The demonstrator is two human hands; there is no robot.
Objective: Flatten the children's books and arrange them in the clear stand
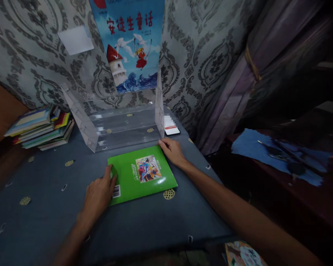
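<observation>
A green book [124,173] lies on the dark blue cloth, with a small colourful picture of several figures and a barcode on its cover. My left hand [98,188] is closed on its left edge near the barcode. At the far right corner, my right hand [172,149] has its fingers curled in and closed on the book's edge; part of that grip is hidden. Just beyond the book stands a transparent plastic rack [83,120] with a base and two side panels. A blue picture book [133,48] with a castle and white birds is upright behind the rack.
Several books are stacked [44,127] at the left. A phone [171,125] lies beside the rack's right panel. White paper [76,40] is near the patterned wall. A tied curtain [238,85] hangs at right, above a blue cloth [252,147] with tools. Another book [242,255] shows below the table edge.
</observation>
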